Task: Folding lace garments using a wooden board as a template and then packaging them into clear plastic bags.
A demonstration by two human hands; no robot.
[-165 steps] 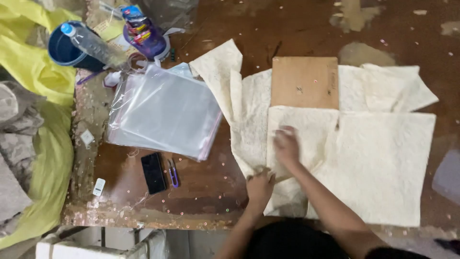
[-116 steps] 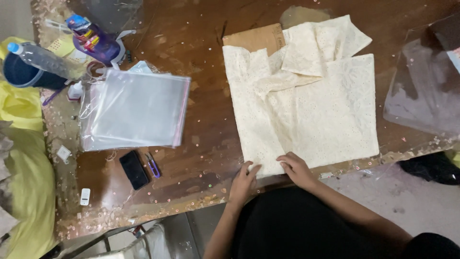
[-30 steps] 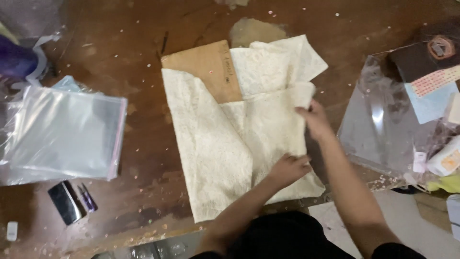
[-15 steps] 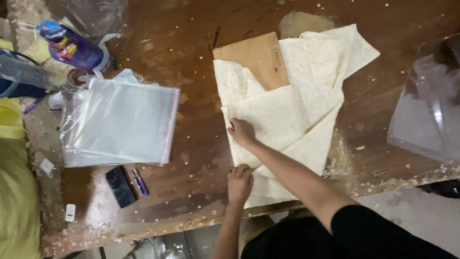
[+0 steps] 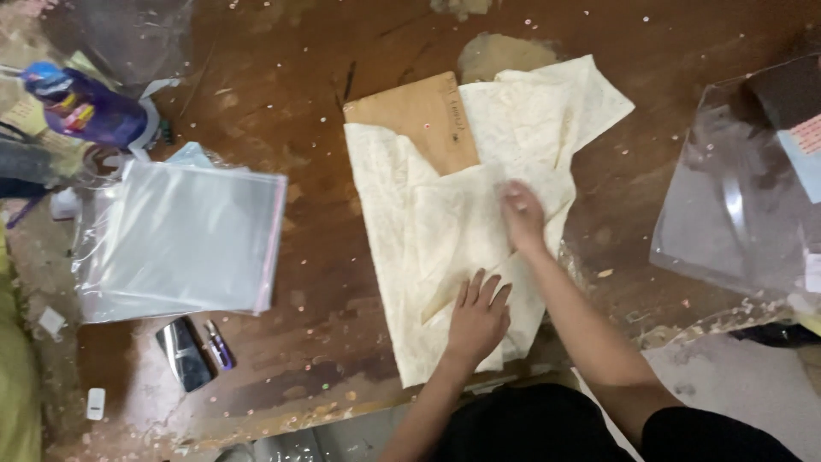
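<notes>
Head view — cream cloth (image 5: 428, 248) lies folded over a brown cardboard sheet (image 5: 419, 120) on the table (image 5: 316, 334). Left hand (image 5: 477, 318) flat, fingers spread, pinning the lower fold; right hand (image 5: 522, 218) open, pressing the upper layer smooth — neither grips. Clear bags (image 5: 184, 239) lie well apart.

clear zip bags (image 5: 184, 239) left, dark phone (image 5: 184, 352) below

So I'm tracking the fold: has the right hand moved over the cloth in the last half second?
Yes. The right hand moved from the cream cloth's left edge toward its right side.
</notes>
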